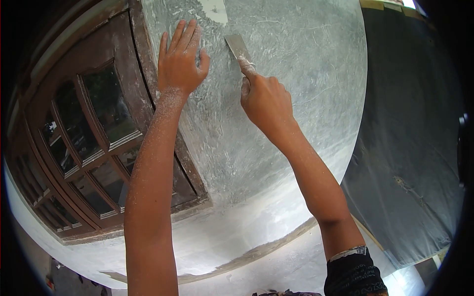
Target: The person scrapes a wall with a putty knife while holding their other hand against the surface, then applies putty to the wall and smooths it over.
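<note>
Right hand (269, 101) grips scraper (239, 48), blade up-left on wall (276, 167); left fingers (185, 39) lie slightly spread beside window (94, 133).

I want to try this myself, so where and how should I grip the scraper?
Probably best by the handle of the scraper, coming from below, as the right hand does. The broad, flat blade points up, while the narrower handle slants down to the right, so fingers can wrap around it and keep clear of the blade's edge.
</note>
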Demonstrator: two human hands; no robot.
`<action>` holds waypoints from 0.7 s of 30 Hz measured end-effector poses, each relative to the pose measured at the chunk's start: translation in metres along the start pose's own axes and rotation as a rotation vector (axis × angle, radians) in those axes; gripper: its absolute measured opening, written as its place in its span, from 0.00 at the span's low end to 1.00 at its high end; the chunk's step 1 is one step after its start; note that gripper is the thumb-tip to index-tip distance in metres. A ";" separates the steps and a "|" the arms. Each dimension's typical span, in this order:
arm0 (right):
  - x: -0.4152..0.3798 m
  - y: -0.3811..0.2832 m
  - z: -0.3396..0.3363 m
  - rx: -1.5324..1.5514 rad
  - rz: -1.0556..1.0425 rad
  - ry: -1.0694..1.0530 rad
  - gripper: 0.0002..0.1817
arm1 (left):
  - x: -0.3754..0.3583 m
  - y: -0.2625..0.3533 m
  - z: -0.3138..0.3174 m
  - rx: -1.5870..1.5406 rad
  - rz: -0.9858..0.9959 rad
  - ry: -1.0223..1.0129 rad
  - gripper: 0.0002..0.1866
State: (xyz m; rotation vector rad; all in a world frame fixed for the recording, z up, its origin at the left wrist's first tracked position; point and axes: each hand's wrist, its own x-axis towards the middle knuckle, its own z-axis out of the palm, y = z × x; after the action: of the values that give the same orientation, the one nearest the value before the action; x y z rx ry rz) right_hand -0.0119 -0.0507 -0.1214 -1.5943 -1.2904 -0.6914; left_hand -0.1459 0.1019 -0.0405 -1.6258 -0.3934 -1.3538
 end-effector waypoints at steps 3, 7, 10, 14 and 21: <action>0.024 0.004 0.002 0.056 -0.052 0.100 0.25 | 0.000 0.001 -0.002 0.000 0.001 -0.008 0.29; 0.017 0.005 -0.007 0.048 -0.053 0.066 0.24 | 0.000 0.000 -0.002 -0.004 0.001 -0.009 0.29; 0.005 0.006 -0.007 -0.041 -0.027 0.012 0.25 | 0.001 0.001 -0.002 0.010 0.001 -0.022 0.29; 0.028 0.007 -0.003 0.027 -0.039 0.046 0.26 | 0.000 0.000 -0.002 0.008 0.011 -0.019 0.29; 0.013 0.006 -0.001 0.011 -0.071 0.053 0.26 | 0.002 0.001 -0.001 -0.001 0.004 -0.005 0.28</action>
State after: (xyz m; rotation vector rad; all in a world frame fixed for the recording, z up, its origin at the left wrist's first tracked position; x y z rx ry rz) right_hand -0.0027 -0.0463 -0.1118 -1.5172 -1.3154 -0.7642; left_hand -0.1455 0.1003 -0.0394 -1.6306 -0.3929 -1.3474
